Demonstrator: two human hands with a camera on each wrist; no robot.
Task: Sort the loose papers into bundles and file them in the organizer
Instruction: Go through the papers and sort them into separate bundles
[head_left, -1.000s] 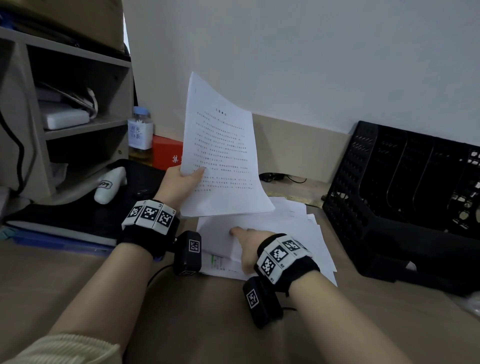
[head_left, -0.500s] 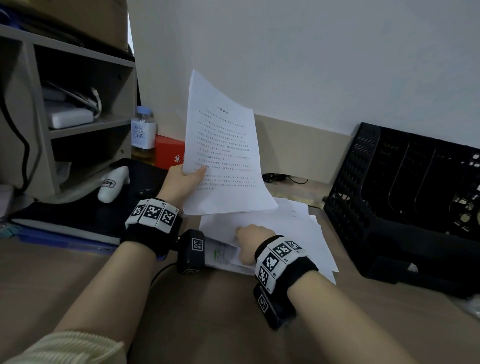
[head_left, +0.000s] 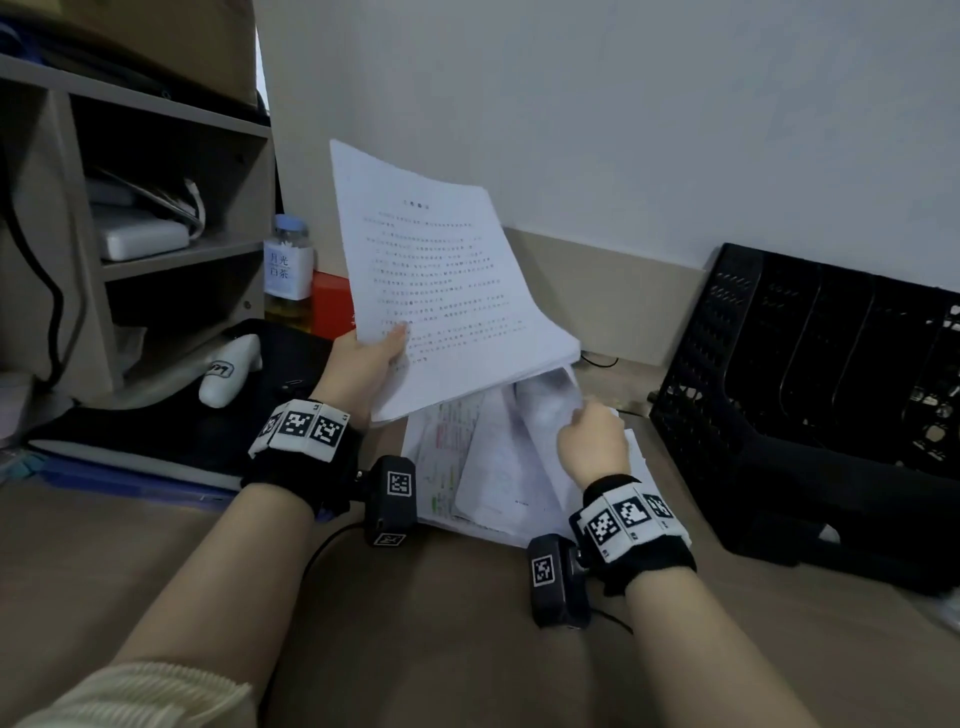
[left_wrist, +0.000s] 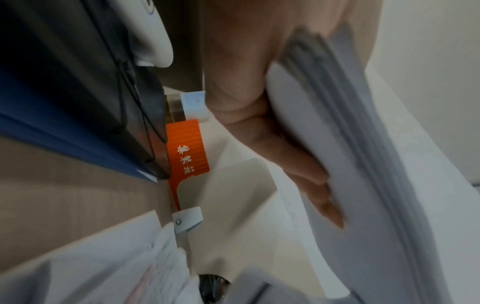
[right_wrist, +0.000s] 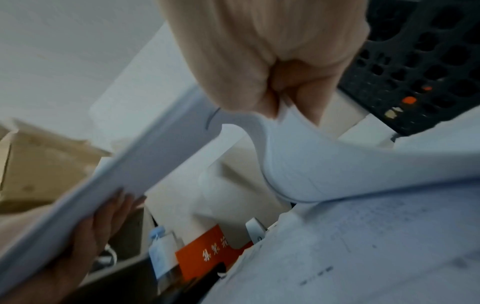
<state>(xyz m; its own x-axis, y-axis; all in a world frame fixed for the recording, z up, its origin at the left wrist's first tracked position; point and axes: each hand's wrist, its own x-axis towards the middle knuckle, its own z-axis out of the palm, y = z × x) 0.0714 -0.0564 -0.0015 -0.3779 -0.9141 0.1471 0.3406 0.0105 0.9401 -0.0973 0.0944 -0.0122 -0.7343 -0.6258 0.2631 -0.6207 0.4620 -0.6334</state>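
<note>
My left hand (head_left: 363, 358) grips a bundle of printed white papers (head_left: 441, 280) raised above the desk, thumb on top and fingers (left_wrist: 306, 170) under it. My right hand (head_left: 592, 436) pinches the edge of a few sheets (head_left: 524, 457) and lifts them off the loose paper pile (head_left: 441, 467) on the desk; the pinched sheets (right_wrist: 311, 156) curl below the fingers. A sheet with coloured print lies uncovered in the pile. The black mesh organizer (head_left: 810, 395) stands at the right, its slots showing no papers.
A wooden shelf unit (head_left: 130, 234) stands at the left with a white box on it. A glass bottle (head_left: 288, 270), an orange box (head_left: 332, 304), a white device (head_left: 228, 369) and a black folder (head_left: 156, 431) lie behind the pile. Bare desk lies in front.
My right hand left the pile's near-left part, moved right and lifted a few sheets by their edge. The left hand kept its bundle raised, almost still.
</note>
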